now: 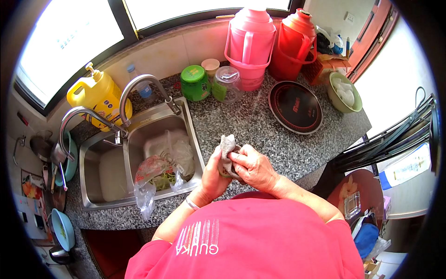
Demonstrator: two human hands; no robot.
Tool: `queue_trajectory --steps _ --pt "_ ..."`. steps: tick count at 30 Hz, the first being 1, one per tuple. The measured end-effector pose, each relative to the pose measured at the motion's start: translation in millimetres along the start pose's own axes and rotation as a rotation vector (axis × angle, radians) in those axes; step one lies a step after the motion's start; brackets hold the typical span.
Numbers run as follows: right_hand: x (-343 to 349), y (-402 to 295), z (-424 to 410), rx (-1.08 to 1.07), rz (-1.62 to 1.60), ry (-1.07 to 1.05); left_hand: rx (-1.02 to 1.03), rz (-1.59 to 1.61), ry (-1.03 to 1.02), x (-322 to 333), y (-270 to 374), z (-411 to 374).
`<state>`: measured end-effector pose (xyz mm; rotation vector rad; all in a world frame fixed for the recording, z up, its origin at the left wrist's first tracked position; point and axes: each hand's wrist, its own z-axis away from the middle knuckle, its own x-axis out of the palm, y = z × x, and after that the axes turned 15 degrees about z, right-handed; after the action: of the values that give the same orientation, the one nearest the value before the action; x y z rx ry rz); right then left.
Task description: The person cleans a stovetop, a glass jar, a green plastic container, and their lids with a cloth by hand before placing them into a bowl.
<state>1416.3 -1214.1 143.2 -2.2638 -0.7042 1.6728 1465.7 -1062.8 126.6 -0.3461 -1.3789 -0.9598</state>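
Observation:
Both hands are together over the front of the speckled granite counter (244, 118). A crumpled greyish cloth (228, 150) is bunched between them. My left hand (214, 178) has its fingers and thumb around the cloth's left side and wears a light band at the wrist. My right hand (253, 167) pinches the cloth from the right. Something roundish with a greenish edge shows below the cloth, against the left palm; what it is cannot be told. To the left, a double steel sink (199, 150) holds plastic bags (181, 153) and green leafy vegetables (163, 181).
Two steel faucets (153, 78) arch over the sink, beside a yellow pump jug (101, 94). A green-lidded jar (194, 82), a clear jar (228, 85), pink (251, 45) and red (294, 45) thermos flasks line the back. A round black hot plate (295, 107) and green bowl (343, 97) stand right.

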Motion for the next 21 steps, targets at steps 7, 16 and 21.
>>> queue_trajectory --steps 7,16,21 --pt "-3 7 -12 -0.102 0.398 0.081 0.143 -0.073 0.124 11 -10 -2" --pt "14 28 9 0.132 -0.189 -0.337 0.602 -0.956 0.139 -23 -8 -33" --pt "6 52 19 0.749 -1.374 -0.411 0.786 -1.623 0.340 -85 14 -83"
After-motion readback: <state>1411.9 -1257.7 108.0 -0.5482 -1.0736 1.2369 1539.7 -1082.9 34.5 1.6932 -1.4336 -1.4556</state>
